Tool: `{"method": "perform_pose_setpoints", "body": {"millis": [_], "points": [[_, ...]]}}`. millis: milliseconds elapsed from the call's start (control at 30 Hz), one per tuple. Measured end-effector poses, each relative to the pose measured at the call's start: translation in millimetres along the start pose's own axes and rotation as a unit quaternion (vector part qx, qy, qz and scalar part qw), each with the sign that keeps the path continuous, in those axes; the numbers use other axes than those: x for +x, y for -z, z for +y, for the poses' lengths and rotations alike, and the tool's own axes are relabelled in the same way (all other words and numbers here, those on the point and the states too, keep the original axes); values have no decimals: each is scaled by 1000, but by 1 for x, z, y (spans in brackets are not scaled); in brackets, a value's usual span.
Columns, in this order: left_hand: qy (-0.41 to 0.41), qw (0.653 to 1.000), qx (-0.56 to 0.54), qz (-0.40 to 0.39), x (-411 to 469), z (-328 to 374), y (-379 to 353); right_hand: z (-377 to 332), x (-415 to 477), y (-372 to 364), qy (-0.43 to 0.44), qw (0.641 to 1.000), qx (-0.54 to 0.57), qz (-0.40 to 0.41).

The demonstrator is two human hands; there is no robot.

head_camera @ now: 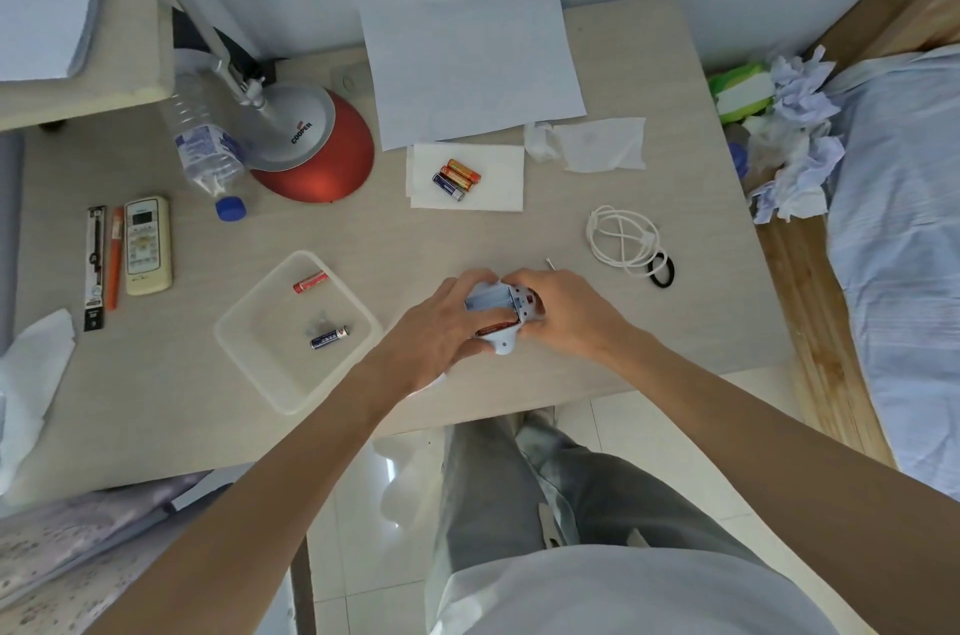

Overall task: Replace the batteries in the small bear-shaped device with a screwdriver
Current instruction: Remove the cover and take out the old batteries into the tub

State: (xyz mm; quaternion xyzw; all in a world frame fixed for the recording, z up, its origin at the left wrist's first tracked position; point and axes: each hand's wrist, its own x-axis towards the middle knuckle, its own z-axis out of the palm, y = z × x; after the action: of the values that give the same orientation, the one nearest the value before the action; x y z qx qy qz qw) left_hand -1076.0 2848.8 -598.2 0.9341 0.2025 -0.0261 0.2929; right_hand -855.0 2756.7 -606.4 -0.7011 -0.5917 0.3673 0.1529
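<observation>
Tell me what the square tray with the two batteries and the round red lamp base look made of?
The tray looks like frosted translucent plastic: the tabletop shows through its walls. The lamp base appears to be smooth matte red plastic or painted metal; I can't tell which.

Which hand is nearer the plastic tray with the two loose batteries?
Left. The left hand grips the bear device just right of the tray, close to its right corner. The right hand holds the device's far side, farther from the tray.

Bare forearms, white shirt (623, 593), grey trousers (493, 489).
</observation>
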Motion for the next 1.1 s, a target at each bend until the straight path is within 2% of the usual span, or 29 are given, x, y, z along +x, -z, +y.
{"method": "perform_pose_setpoints", "body": {"millis": [267, 633, 900, 1100], "points": [[-10, 1000, 9, -26, 5, -6, 1, 0, 2, 1, 9, 1000, -16, -13], [-8, 1000, -4, -4, 0, -4, -3, 3, 6, 1, 17, 999, -26, -20], [-25, 999, 9, -28, 8, -8, 1, 2, 5, 0, 4, 1000, -18, -22], [-15, 999, -28, -24, 6, -7, -2, 1, 5, 1, 6, 1000, -17, -15]]}}
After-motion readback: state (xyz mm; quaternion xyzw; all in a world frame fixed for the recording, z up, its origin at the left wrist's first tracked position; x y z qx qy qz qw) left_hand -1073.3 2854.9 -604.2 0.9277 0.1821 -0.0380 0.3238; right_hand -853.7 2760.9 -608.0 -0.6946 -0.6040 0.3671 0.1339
